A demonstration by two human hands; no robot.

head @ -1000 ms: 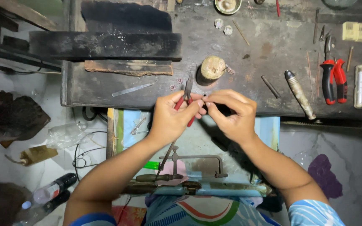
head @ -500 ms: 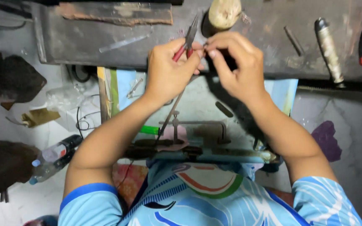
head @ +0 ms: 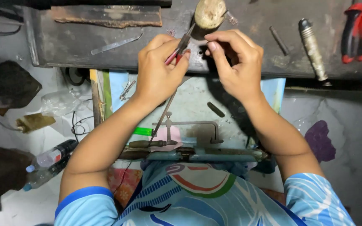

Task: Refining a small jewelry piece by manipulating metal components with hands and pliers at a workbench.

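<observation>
left hand (head: 158, 73) closed round red-handled pliers (head: 180, 48) over bench (head: 248, 54) edge; right hand (head: 235, 62) fingertips pinched, held piece too small to tell. best keep wrists braced, grip light.

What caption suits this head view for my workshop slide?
Left hand grips red-handled pliers beside the right hand over a dark workbench.

I see my left hand (head: 158, 71) and right hand (head: 235, 67) side by side over the near edge of the dark, worn metal workbench (head: 248, 16). The small red-handled pliers (head: 180, 48) sit in my left hand, the round pale wooden peg (head: 209, 13) just behind them. The red-handled cutters (head: 357, 31) lie far right on the bench, and the clear plastic bottles (head: 47, 161) on the floor to my left.
</observation>
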